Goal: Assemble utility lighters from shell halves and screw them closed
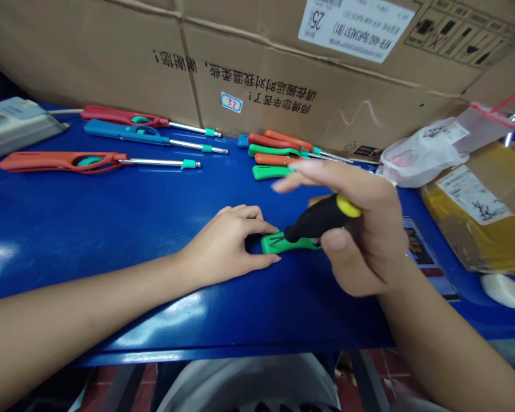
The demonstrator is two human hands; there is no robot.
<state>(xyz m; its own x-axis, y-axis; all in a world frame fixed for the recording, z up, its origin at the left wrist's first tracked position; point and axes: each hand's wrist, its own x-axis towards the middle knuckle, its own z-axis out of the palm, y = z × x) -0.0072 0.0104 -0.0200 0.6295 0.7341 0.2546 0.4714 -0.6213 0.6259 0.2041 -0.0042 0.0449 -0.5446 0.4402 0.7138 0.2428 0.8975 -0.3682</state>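
Note:
A green lighter [270, 244] lies on the blue table in front of me, its right part hidden behind my right hand. Around its left end, my left hand [227, 240] keeps hold with thumb and fingertips on either side. A screwdriver [317, 218] with a black handle and yellow butt is in my right hand [364, 223], gripped between thumb and fingers while the index finger stretches out. Its thin shaft slants down to the left over the green lighter. Whether the tip touches the lighter I cannot tell.
Long lighters in red [111, 116], blue [120, 131] and orange-red [60, 162] lie at the back left. Several orange and green lighters [274, 159] are grouped behind my right hand. A cardboard box [129, 74] stands behind; a phone [429, 257] and white mouse [505, 290] lie right.

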